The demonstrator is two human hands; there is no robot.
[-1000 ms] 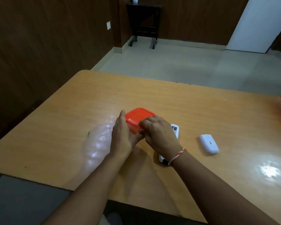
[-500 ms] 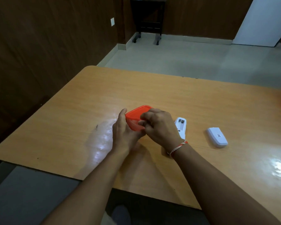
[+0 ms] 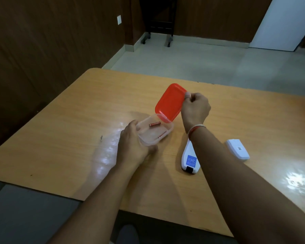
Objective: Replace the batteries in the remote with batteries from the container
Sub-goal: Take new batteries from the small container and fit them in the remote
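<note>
Table (image 3: 74, 131): container (image 3: 154, 132) between hands.

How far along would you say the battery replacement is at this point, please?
Done: the remote lies face down with its battery cover off, resting apart to its right. In hand: the left hand steadies the clear container while the right hand lifts the red lid clear, exposing two batteries. Left: taking them out, fitting them and refitting the cover. The arm hides the battery bay.
</note>
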